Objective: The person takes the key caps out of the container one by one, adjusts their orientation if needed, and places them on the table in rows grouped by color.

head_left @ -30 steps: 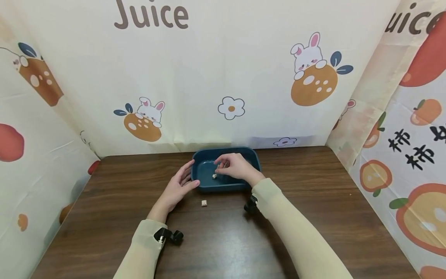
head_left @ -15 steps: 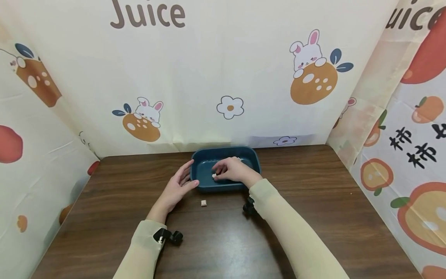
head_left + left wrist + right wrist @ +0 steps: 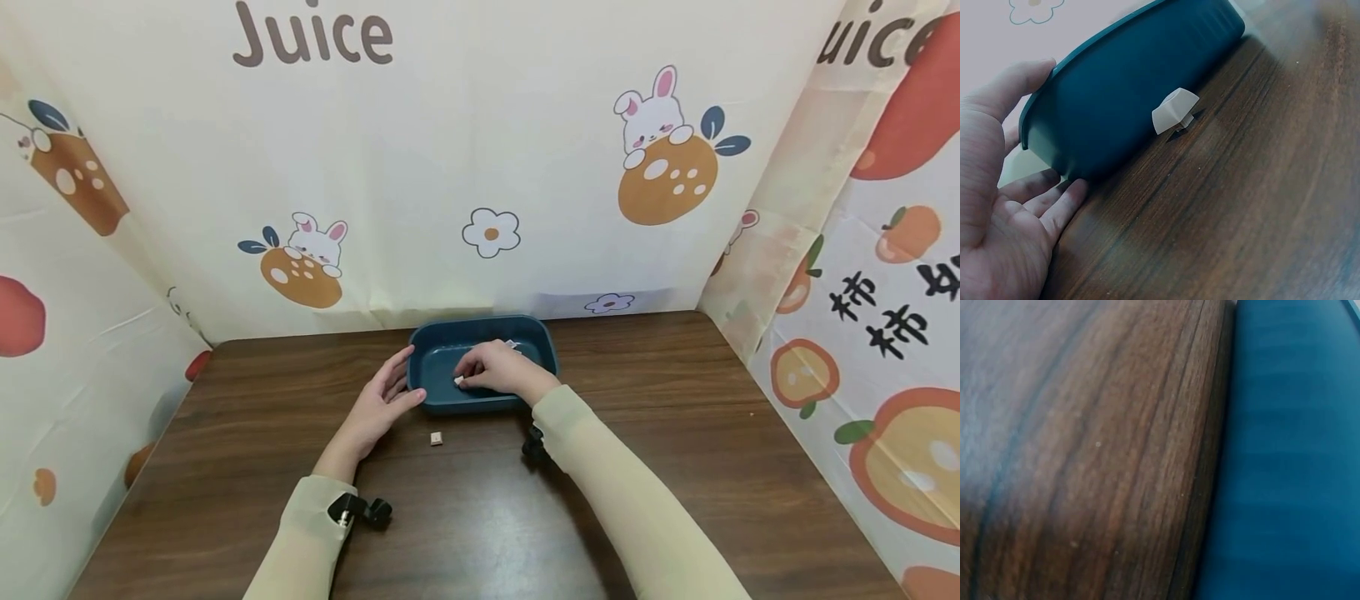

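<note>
A dark blue rectangular tub [image 3: 427, 407] stands at the back of the wooden table. My left hand [image 3: 375, 406] rests against its left end, fingers spread; in the left wrist view the thumb lies at the rim and the other fingertips touch low on the wall. Inside the tub, my right hand [image 3: 501, 370] pinches a small white keycap [image 3: 459, 380] between thumb and fingers, close over the bottom. Another keycap [image 3: 1175, 110] sits on the table just in front of the tub. Only table and tub wall show in the right wrist view, no hand.
More small white pieces [image 3: 512, 343] show in the tub behind my right hand, partly hidden by it. A printed cloth [image 3: 420, 167] hangs right behind the table's back edge, with more cloth at both sides. The wooden table [image 3: 675, 433] extends to either side.
My right hand has come down inside the tub, and its fingers have closed on the keycap lying there. The left hand stays at the tub's left end. The head view shifts slightly.
</note>
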Tool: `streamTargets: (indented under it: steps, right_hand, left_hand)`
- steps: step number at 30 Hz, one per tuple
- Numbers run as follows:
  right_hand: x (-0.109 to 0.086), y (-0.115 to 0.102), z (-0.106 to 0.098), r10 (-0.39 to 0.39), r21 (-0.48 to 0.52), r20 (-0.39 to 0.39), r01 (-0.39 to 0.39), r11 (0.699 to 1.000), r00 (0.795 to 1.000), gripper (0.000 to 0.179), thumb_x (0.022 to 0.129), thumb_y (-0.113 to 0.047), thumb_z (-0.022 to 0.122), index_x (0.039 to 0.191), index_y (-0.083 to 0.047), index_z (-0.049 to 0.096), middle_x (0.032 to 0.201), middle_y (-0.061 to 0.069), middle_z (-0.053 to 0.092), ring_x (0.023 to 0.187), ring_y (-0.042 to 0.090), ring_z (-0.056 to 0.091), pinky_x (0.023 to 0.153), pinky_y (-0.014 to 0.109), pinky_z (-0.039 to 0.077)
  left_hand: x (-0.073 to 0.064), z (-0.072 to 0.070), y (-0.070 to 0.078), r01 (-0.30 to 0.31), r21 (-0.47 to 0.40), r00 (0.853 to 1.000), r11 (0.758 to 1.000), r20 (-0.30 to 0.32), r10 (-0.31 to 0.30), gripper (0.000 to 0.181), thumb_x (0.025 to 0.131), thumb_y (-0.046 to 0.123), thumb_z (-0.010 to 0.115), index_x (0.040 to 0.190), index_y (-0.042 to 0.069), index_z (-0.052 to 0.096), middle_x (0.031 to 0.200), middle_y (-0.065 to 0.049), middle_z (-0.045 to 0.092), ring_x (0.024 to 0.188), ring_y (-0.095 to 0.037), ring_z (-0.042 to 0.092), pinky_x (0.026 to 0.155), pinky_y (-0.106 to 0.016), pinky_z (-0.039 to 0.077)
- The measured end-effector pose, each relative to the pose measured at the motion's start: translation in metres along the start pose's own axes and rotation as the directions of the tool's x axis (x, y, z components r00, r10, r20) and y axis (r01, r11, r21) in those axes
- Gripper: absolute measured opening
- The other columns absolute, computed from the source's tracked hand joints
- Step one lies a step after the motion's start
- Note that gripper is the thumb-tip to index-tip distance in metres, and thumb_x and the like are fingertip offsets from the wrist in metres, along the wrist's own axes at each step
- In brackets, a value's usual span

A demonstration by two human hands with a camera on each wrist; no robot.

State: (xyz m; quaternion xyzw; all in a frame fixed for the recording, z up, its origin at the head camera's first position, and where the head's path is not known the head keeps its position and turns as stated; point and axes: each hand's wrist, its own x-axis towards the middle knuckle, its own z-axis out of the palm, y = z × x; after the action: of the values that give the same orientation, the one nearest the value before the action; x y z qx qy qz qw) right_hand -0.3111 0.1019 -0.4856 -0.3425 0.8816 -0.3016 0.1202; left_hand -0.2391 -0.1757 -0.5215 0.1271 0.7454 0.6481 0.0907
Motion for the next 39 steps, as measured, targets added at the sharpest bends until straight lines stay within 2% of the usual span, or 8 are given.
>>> streamTargets:
  steps: [10,23,31,39]
  right_hand:
    - [-0.0018,-0.0043,-0.0019,0.045,-0.001,-0.060,-0.045,0.999,0.997,0.014,0.105,-0.021,0.077,0.117,-0.015,0.083,0.111,-0.002,0.080,0.098,0.011,0.072,0.098,0.035,0.062]
    - [-0.0037,-0.0024,-0.0013,0.086,0.013,-0.118,-0.085,0.996,0.989,0.020,0.106,-0.022,0.077,0.123,-0.012,0.080,0.112,0.002,0.080,0.097,0.014,0.072,0.100,0.040,0.062]
    - [-0.0037,-0.0001,-0.0008,0.017,0.023,-0.150,-0.014,1.000,0.988,0.020,0.108,-0.021,0.073,0.128,-0.019,0.076,0.112,0.000,0.078,0.097,0.015,0.070,0.098,0.039,0.061]
    - [-0.0037,-0.0003,-0.0020,-0.013,0.050,-0.183,0.023,0.998,0.983,0.018,0.106,-0.014,0.075,0.123,-0.014,0.079,0.117,0.004,0.078,0.101,0.015,0.072,0.098,0.036,0.062]
  left_hand:
    - [-0.0005,0.0002,-0.0018,-0.005,0.001,1.000,1.000,0.002,0.005,0.075,0.108,0.018,0.072,0.172,0.027,0.034,0.177,-0.015,0.032,0.161,-0.040,0.034,0.125,-0.054,0.034]
    - [0.0008,0.0006,-0.0022,-0.002,0.007,1.000,1.000,0.006,0.002,0.076,0.108,0.019,0.072,0.173,0.027,0.033,0.177,-0.016,0.032,0.161,-0.040,0.035,0.124,-0.052,0.036]
    - [0.0007,0.0000,-0.0023,0.008,0.011,1.000,1.000,0.000,-0.008,0.075,0.108,0.018,0.071,0.172,0.030,0.034,0.177,-0.015,0.032,0.161,-0.039,0.036,0.124,-0.051,0.037]
    - [0.0003,-0.0006,-0.0015,0.010,0.009,1.000,1.000,-0.002,-0.010,0.075,0.108,0.021,0.073,0.172,0.030,0.035,0.177,-0.015,0.032,0.161,-0.040,0.035,0.124,-0.053,0.036]
